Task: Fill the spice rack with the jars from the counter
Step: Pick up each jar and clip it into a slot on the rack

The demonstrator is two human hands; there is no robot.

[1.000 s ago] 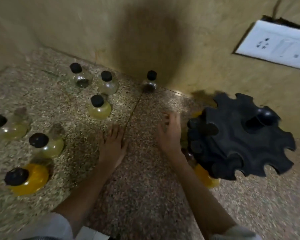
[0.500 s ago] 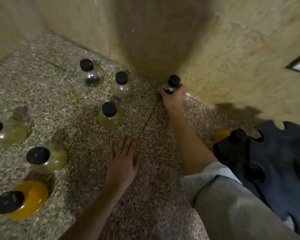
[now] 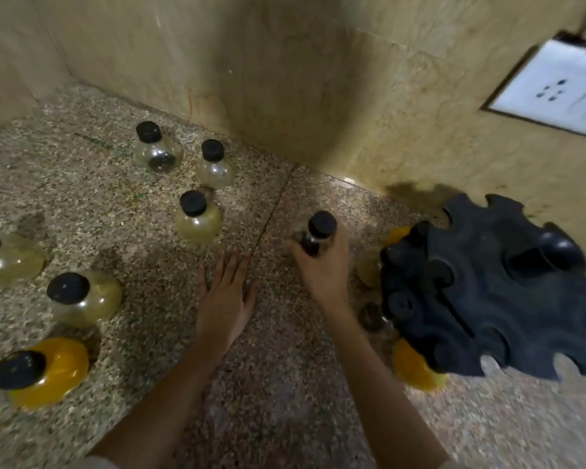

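Item: small jar, clear rounded body, dark contents, black screw cap. It was held upright in the right hand, fingers wrapped round the body below the cap, between the loose jars and the spice rack at right. Judged light, rigid, smooth and probably breakable; best taken round the body, not by the cap. The left hand lay flat and open on the speckled counter, holding nothing. Six more jars stood at left, among them a yellow-filled jar nearest.
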